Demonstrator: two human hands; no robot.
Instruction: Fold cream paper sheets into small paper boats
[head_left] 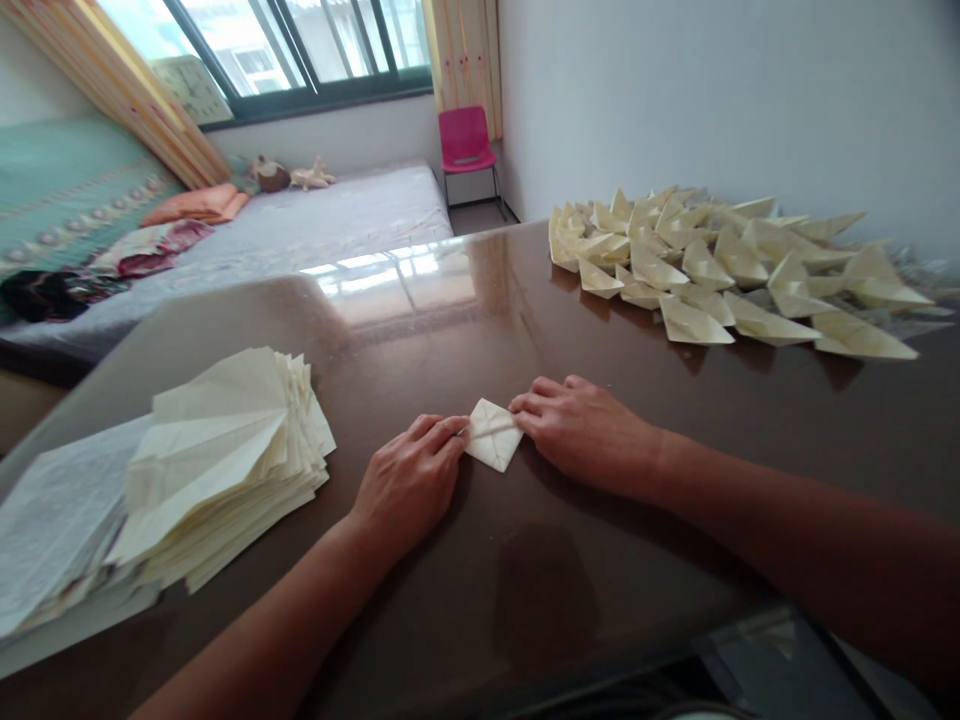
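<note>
A small folded paper square (493,440), cream-coloured and creased, lies turned like a diamond on the brown table (420,350). My left hand (416,470) pinches its left corner, fingers closed together. On the opposite side, my right hand (581,430) grips the right corner between thumb and fingertips. Both hands rest low, close to the tabletop. Far to the right stand many folded paper boats (705,265) in crowded rows. A stack of cream paper sheets (217,450) sits left of my left hand, its top sheet marked with fold lines.
Greyish printed sheets (60,510) lie partly under the cream stack at the left table edge. Past the table are a bed (360,205) with an orange pillow (195,203), a pink chair (466,140) and a window. A white wall (712,90) borders the right side.
</note>
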